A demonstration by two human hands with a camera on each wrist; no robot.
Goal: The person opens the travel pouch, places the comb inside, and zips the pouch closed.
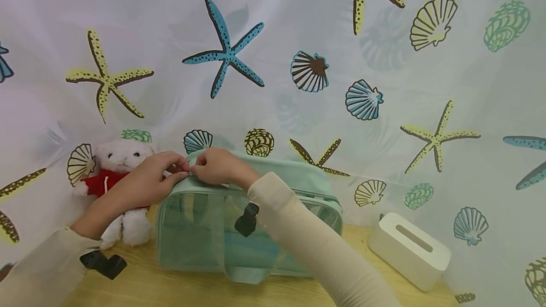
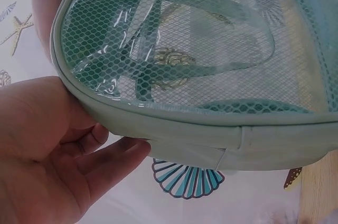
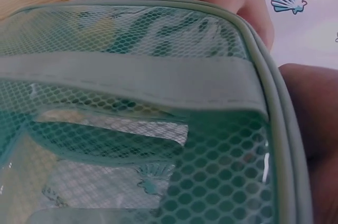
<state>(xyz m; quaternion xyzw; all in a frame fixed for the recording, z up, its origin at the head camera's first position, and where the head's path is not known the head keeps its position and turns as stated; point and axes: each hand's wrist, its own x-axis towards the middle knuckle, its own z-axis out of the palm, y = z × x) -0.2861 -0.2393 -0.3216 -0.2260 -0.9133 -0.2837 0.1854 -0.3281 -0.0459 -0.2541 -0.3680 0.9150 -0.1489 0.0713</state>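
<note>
A mint-green bag (image 1: 294,174) with clear and mesh panels stands on the table, its carry strap (image 1: 247,275) hanging down in front. At its top left corner, the fingertips of my left hand (image 1: 147,179) pinch the zippered edge. Close beside them my right hand (image 1: 222,167) grips the same edge with curled fingers; any zipper pull is hidden by the fingers. In the left wrist view the left hand (image 2: 58,150) lies against the bag's piped rim (image 2: 185,121). The right wrist view shows a strap (image 3: 132,78) across the mesh, with the right hand (image 3: 317,129) partly behind the rim.
A white plush bear (image 1: 123,155) in a red top sits left of the bag, partly behind my left arm. On the right stands a white tissue box (image 1: 405,245) with a slot on top. A sheet (image 1: 273,117) printed with starfish and shells hangs behind the wooden table (image 1: 192,293).
</note>
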